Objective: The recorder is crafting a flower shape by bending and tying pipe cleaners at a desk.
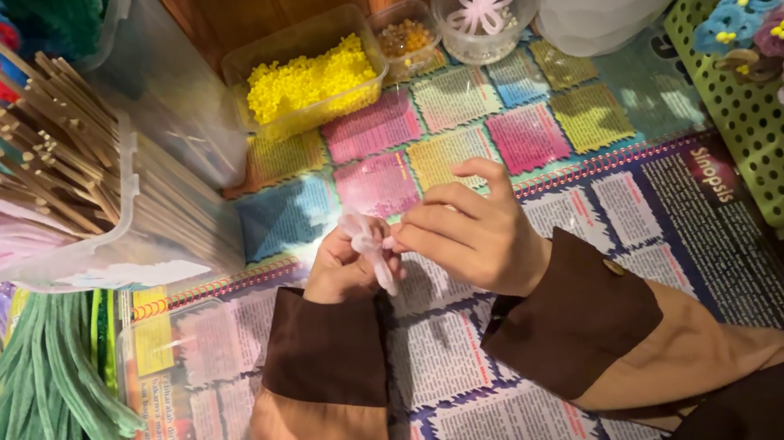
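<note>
My left hand (pixel 341 269) and my right hand (pixel 470 230) meet over the middle of the table, both pinching a small pale pink pipe-cleaner flower (pixel 370 242). Its looped petals show between my fingers, one loop hanging down. Both wrists wear brown cuffs on tan sleeves. A printed sheet with text columns (pixel 494 378) lies under my arms.
A clear tub of yellow beads (pixel 309 80), a small tub of orange beads (pixel 405 38) and a round clear cup holding a pink flower shape (pixel 484 8) stand at the back. Wooden sticks in a clear box (pixel 71 161) sit left, green pipe cleaners (pixel 35 418) below. Finished flowers on a green rack (pixel 782 38) fill the right.
</note>
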